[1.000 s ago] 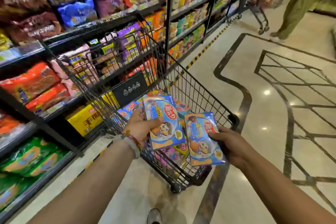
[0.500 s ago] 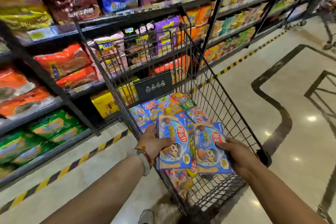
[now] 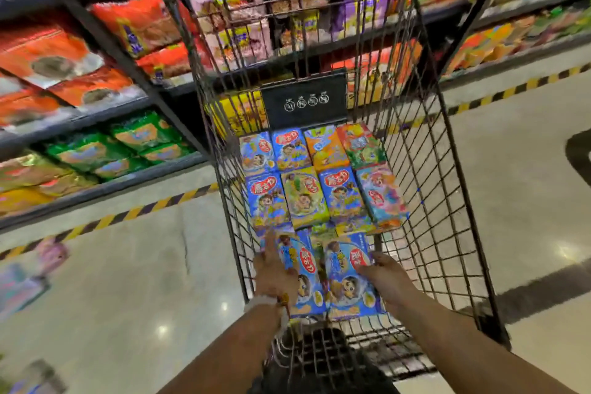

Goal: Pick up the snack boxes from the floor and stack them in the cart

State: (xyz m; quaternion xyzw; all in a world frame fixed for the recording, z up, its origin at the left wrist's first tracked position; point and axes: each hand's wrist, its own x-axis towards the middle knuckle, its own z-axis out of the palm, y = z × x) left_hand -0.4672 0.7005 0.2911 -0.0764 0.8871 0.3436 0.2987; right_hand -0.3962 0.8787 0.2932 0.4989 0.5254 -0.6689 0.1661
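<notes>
Blue cartons, one in each hand, sit at the near end of the cart (image 3: 460, 233), inside its wire walls. The left hand (image 3: 276, 272) holds the left box (image 3: 302, 275) by its left edge, fingers laid along the side; the right hand (image 3: 385, 275) grips the right box (image 3: 350, 275) at its right edge with the thumb over the face. The two boxes lie side by side, nearly touching, faces up.

Judgement on the step in hand: both boxes are being set down as the near row. To do it well, lower them flat and together, long edges parallel to the rows beyond, and butt their far ends against the middle row (image 3: 326, 195) before letting go. Whether they already rest on the boxes beneath cannot be told. Fingers should slip out sideways so as not to drag a carton askew.

Cart contents, beyond the hands: a middle row of four boxes, blue, green-yellow, blue and pink, the pink one tilted toward the right wall. Past that, a far row (image 3: 311, 147) of four, two blue, one orange, one red-green, lying under the black placard (image 3: 303, 102). More cartons show beneath the gaps, so a lower layer appears to be present.

Blurred cartons (image 3: 28, 275) lie on the floor (image 3: 144, 281) at left, so the task looks unfinished. Shelves (image 3: 105, 125) of packets stand beyond.
</notes>
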